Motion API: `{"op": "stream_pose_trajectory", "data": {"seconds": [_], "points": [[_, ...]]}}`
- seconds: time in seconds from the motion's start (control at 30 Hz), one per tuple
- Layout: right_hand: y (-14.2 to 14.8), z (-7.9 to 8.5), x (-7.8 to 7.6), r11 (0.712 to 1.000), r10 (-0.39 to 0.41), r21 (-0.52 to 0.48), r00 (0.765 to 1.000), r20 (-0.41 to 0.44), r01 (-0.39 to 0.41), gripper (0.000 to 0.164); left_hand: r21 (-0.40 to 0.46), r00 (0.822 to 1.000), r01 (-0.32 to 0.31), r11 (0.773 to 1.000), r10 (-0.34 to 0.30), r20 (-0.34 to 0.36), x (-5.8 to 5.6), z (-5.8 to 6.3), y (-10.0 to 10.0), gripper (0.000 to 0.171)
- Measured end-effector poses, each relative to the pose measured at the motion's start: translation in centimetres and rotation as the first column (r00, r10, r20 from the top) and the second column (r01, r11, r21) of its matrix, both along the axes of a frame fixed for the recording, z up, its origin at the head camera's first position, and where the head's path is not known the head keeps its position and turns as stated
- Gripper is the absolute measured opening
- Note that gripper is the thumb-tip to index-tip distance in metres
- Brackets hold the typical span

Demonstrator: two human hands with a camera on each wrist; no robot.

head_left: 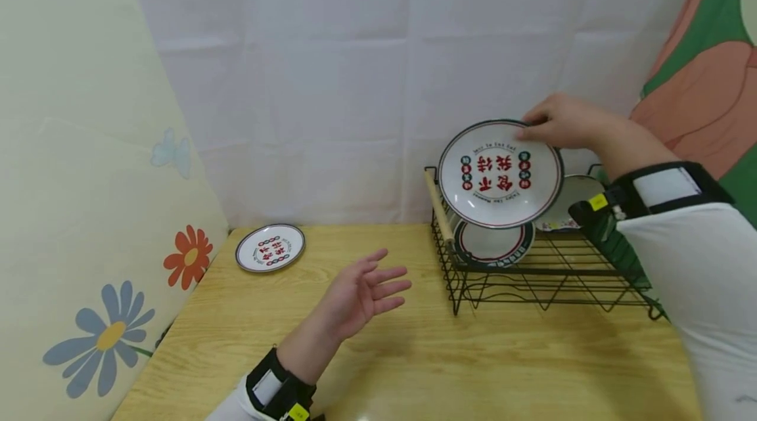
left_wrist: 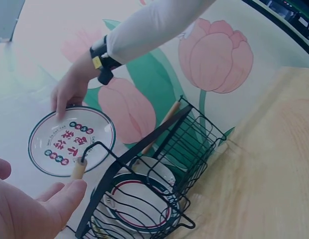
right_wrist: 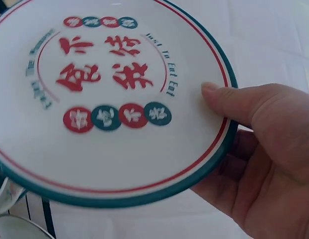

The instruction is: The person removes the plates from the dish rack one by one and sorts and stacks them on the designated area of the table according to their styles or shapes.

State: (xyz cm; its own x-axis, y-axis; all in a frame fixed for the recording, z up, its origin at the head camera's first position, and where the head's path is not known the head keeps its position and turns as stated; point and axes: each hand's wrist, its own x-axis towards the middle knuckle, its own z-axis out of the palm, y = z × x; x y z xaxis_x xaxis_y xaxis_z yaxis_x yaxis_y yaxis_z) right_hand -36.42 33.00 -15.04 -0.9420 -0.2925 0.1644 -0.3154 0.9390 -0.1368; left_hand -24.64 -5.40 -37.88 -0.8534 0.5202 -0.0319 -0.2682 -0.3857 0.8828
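My right hand [head_left: 564, 122] pinches the rim of a round white plate [head_left: 500, 175] with a dark green and red border and red lettering. Its thumb lies on the plate's printed face, the fingers behind, as the right wrist view shows. The plate is held up, tilted, over the left part of a black wire dish rack [head_left: 568, 270]. Below it in the rack stands another dark-rimmed plate [head_left: 493, 243], partly covered by the held one. My left hand [head_left: 363, 293] hovers over the table left of the rack, fingers spread, holding nothing.
A smaller plate [head_left: 270, 248] with red lettering lies on the wooden table [head_left: 236, 342] at the back left. Farther right in the rack leans a pale plate [head_left: 570, 201]. The rack has a wooden handle [head_left: 439, 207] on its left side. A white cloth [head_left: 319, 79] hangs behind.
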Motion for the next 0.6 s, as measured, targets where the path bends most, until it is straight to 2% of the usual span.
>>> {"op": "stream_pose_trajectory", "data": {"seconds": [0.07, 0.13, 0.3, 0.4, 0.53, 0.6], "points": [[0.2, 0.0, 0.0, 0.995, -0.028, -0.097, 0.999, 0.026, 0.030, 0.045, 0.013, 1.000, -0.002, 1.000, 0.002, -0.002, -0.2, 0.3, -0.4, 0.058], [0.5, -0.2, 0.1, 0.976, -0.046, -0.209, 0.997, 0.065, 0.058, 0.051, 0.021, 1.000, -0.013, 1.000, 0.013, 0.003, -0.3, 0.6, -0.7, 0.057], [0.0, -1.1, 0.7, 0.896, -0.060, -0.432, 0.993, 0.103, 0.099, 0.058, 0.034, 0.999, -0.039, 0.999, 0.038, 0.022, -0.6, 1.2, -1.6, 0.055], [-0.6, -2.1, 1.0, 0.814, -0.039, -0.572, 0.992, 0.123, 0.103, 0.052, 0.041, 0.998, -0.048, 0.998, 0.047, 0.033, -0.7, 1.3, -2.0, 0.055], [-1.4, -3.7, 0.8, 0.673, 0.041, -0.730, 0.980, 0.194, 0.116, 0.027, 0.052, 0.997, -0.053, 0.997, 0.051, 0.053, -0.7, 1.4, -2.3, 0.054], [-1.9, -4.4, 0.7, 0.618, 0.073, -0.775, 0.972, 0.223, 0.131, 0.018, 0.057, 0.997, -0.051, 0.997, 0.048, 0.058, -0.7, 1.5, -2.4, 0.055]]}}
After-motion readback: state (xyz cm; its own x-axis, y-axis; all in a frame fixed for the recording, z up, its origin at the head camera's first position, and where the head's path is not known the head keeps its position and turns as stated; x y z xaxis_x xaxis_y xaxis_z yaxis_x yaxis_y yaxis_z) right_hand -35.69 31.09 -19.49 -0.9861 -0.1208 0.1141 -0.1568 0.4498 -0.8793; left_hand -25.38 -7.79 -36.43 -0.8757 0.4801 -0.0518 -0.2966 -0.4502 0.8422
